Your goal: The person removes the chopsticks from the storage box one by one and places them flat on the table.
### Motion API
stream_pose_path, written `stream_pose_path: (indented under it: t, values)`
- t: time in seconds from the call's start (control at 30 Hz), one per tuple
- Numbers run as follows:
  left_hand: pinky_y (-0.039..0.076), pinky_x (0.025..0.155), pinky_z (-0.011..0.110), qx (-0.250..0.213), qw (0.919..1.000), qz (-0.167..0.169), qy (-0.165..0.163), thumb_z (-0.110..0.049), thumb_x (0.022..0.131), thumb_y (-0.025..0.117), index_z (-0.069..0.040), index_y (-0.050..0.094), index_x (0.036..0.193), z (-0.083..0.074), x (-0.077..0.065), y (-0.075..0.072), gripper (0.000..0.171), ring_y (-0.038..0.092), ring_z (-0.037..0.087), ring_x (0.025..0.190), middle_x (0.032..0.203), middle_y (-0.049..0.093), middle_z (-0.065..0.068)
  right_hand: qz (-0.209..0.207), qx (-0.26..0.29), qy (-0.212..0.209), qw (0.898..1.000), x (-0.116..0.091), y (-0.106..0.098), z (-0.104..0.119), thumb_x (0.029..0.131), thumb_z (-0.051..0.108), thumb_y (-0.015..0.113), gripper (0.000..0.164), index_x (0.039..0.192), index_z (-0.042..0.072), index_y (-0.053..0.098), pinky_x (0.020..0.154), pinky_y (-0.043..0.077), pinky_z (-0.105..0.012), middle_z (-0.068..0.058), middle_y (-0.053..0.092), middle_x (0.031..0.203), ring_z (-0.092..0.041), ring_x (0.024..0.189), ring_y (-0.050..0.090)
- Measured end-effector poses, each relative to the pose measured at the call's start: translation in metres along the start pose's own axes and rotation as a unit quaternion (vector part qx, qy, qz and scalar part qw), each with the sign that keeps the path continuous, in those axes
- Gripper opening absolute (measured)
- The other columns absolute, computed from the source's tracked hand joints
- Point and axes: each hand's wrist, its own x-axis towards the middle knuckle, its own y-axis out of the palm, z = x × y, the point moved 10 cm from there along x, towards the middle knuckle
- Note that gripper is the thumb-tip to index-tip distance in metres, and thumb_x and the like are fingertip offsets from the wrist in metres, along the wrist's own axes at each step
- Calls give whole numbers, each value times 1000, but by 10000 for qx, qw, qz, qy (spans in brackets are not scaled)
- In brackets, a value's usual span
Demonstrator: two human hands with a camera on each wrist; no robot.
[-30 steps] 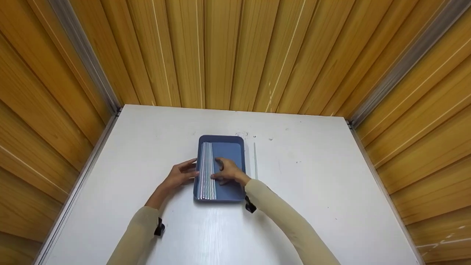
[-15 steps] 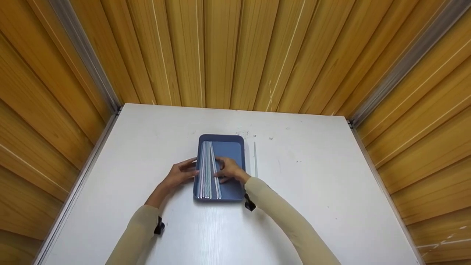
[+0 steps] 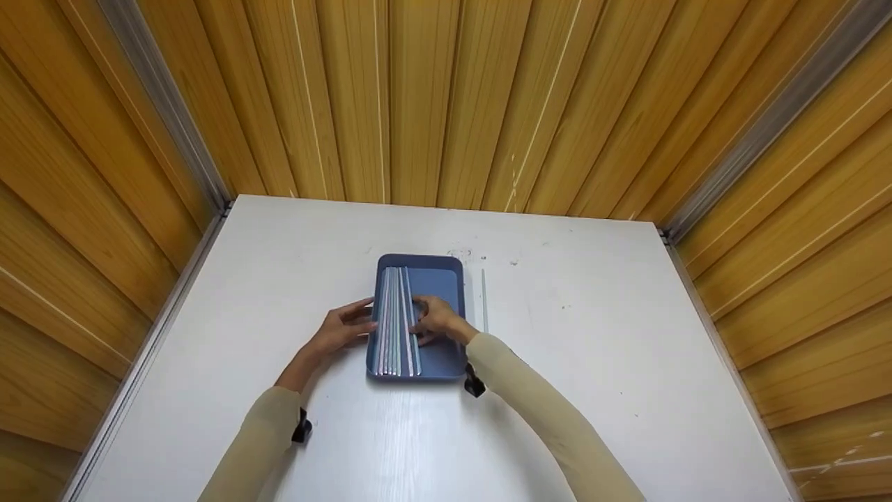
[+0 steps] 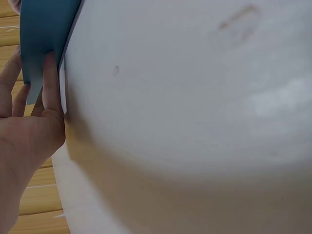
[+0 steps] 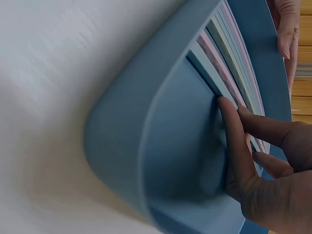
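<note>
A blue rectangular tray (image 3: 440, 357) lies lengthwise on a white table. Inside, along its left side, runs a row of pastel chopsticks (image 3: 388, 321). On the row's right edge, a pink chopstick (image 5: 214, 54) and a pale blue chopstick (image 5: 206, 63) lie beside each other, slightly fanned away at the near end. My right hand (image 3: 437, 319) reaches into the tray and pinches at these two, thumb against the pale blue one's side and a fingertip on the pink one. My left hand (image 3: 341, 330) rests against the tray's left wall with extended fingers (image 4: 50, 80) on the outside.
A single pale chopstick (image 3: 483, 300) lies on the table (image 3: 592, 335) just right of the tray, its near end hidden by the right forearm. Wood-patterned walls (image 3: 418, 104) enclose the table at the back and sides.
The right hand has shifted slightly right. The right-edge chopsticks have fanned out from the bunched row, their near ends swinging right. The left hand stays at the tray wall.
</note>
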Motion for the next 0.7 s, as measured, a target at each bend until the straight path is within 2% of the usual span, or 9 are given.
stream_pose_path:
  t: [0.1, 0.13, 0.23, 0.3, 0.4, 0.47, 0.57, 0.63, 0.7]
  values:
    - [59, 101, 40, -13, 10000, -21, -18, -9, 94, 74, -6, 42, 155, 1, 1, -1, 69, 55, 40, 136, 154, 46, 28, -253, -233, -42, 9994, -1, -2, 2, 81, -17, 72, 83, 156, 0, 38, 66, 66, -42, -8, 57, 72, -12, 49, 56]
    - [59, 101, 40, -55, 10000, -11, -1, -8, 94, 73, -5, 42, 155, 1, 1, 0, 69, 55, 40, 136, 154, 46, 28, -344, -306, -68, 9989, -2, -3, 3, 80, -16, 72, 83, 155, 0, 40, 65, 66, -42, -10, 60, 76, -14, 51, 59]
    - [60, 100, 40, -101, 9999, 17, 29, -7, 94, 73, -4, 41, 155, 1, 2, 1, 69, 56, 39, 135, 154, 46, 29, -580, -539, -167, 9967, -2, -5, 4, 77, -14, 74, 81, 151, -1, 45, 62, 66, -40, -24, 63, 103, -25, 62, 69]
    - [60, 100, 40, -120, 9999, 32, 30, -7, 94, 72, -4, 41, 156, 1, 2, 2, 69, 56, 39, 135, 154, 46, 29, -693, -660, -198, 9952, -2, -7, 3, 76, -13, 76, 80, 149, -2, 46, 61, 66, -38, -31, 58, 123, -34, 72, 73]
    - [59, 101, 39, -116, 9999, 23, -15, -7, 95, 72, -5, 41, 156, 1, 2, 4, 69, 55, 38, 136, 154, 46, 28, -792, -671, -150, 9945, -3, -11, 1, 75, -12, 77, 80, 149, -2, 47, 59, 66, -36, -34, 53, 135, -42, 81, 75]
    - [59, 101, 39, -109, 9999, -27, -70, -7, 94, 72, -7, 41, 156, 2, 1, 3, 69, 56, 38, 136, 154, 46, 27, -756, -472, -75, 9960, -4, -12, -1, 75, -13, 76, 81, 150, -2, 46, 60, 66, -36, -33, 58, 128, -39, 76, 76]
    - [59, 100, 40, -50, 9999, -92, -105, -7, 95, 72, -7, 42, 156, 3, 1, 1, 68, 57, 37, 134, 154, 47, 28, -592, -103, 11, 9982, -5, -11, -2, 77, -13, 74, 82, 152, -2, 43, 62, 66, -38, -21, 66, 104, -27, 64, 73]
    - [60, 100, 39, -12, 9999, -135, -94, -7, 94, 72, -7, 42, 156, 4, 1, 0, 68, 58, 36, 133, 153, 48, 27, -450, 138, 25, 9989, -6, -11, -1, 78, -14, 72, 82, 154, -2, 40, 63, 66, -38, -14, 65, 87, -20, 59, 68]
    - [59, 101, 39, 51, 9999, -105, -51, -8, 95, 72, -7, 41, 156, 3, 2, -1, 69, 59, 35, 133, 153, 47, 28, -354, 235, 1, 9991, -7, -11, -1, 79, -14, 71, 83, 155, -3, 38, 63, 66, -38, -10, 64, 81, -17, 59, 65]
